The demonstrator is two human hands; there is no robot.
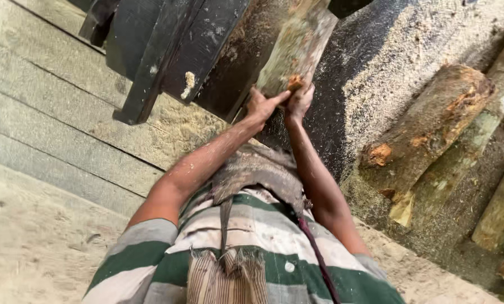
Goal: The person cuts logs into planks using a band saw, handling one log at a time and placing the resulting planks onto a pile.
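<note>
Both my arms reach forward to the near end of a rough, greenish-brown slab of wood that lies on a dark, sawdust-covered machine bed. My left hand grips the slab's end from the left, thumb pointing right. My right hand presses against the same end beside it, fingers curled on the orange, splintered edge. The two hands touch each other. My striped green and white shirt fills the lower frame.
Dark metal frame parts stand to the left over grey planks. Several bark-covered logs lie stacked at the right. Sawdust covers the slope beyond and the floor at lower left.
</note>
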